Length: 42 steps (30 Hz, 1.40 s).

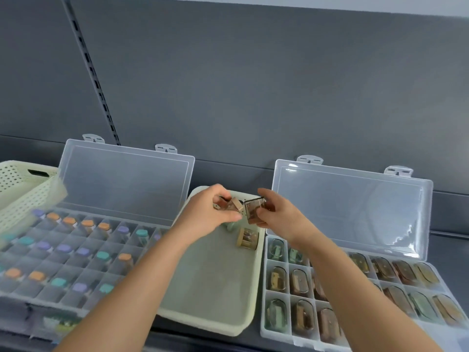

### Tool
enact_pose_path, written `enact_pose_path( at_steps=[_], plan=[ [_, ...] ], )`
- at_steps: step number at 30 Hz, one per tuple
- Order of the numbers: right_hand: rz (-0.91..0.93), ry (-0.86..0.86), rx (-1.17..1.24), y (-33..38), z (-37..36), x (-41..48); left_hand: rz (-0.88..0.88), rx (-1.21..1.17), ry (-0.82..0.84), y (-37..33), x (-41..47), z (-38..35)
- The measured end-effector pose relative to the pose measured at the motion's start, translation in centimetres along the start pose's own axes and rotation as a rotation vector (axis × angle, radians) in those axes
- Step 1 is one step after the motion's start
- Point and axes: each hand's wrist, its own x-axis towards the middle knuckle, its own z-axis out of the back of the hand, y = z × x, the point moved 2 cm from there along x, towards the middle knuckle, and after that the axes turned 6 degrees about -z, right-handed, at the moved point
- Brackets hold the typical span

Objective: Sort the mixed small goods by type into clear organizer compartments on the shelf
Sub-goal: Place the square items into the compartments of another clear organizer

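Nearest, on the grey shelf [452, 252], a cream tray [210, 323] lies between two clear organizer boxes, both with lids raised. The left organizer [15, 298] holds small bottles with orange, purple and teal caps, one to a compartment. The right organizer [264, 295] holds oval cases in brown, green and tan.

On the tray's far end lie a tan case [247, 238] and, just beside it, a green piece [230, 226].

Above these, the left hand [203, 215] has its grip curled around a small clear-and-tan item [234, 205]. The right hand [278, 215] pinches a clear square case [254, 209] with brown contents. The two held items are almost touching; detail is blurred.

Far left stands a cream perforated basket [22, 194].
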Motion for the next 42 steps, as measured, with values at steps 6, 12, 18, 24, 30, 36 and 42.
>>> enact_pose_path(
  at_steps=[6,12,18,24,30,36,42],
  plan=[
    [0.076,-0.006,0.337,-1.7,3.2,-4.9,-0.100,-0.064,-0.036,-3.4,-3.3,-3.9],
    [0.117,0.015,0.403,-5.2,7.6,-10.4,-0.063,0.008,0.113,-7.5,-7.2,-9.6],
    [0.077,-0.045,0.232,-10.0,11.4,-15.2,-0.106,0.044,0.092,-11.0,-11.6,-14.5],
    [0.112,-0.313,-0.182,-13.6,14.7,-18.7,-0.208,0.169,0.074,-13.6,-14.3,-18.6],
    [0.073,-0.311,-0.473,-16.0,15.7,-20.1,-0.371,0.457,0.175,-14.5,-14.7,-22.2],
    [-0.021,-0.332,-0.624,-16.7,15.2,-19.9,-0.391,0.529,0.288,-14.0,-14.2,-23.4],
    [-0.080,-0.207,-0.693,-17.3,14.7,-19.0,-0.391,0.545,0.346,-13.2,-14.1,-23.7]
  ],
)
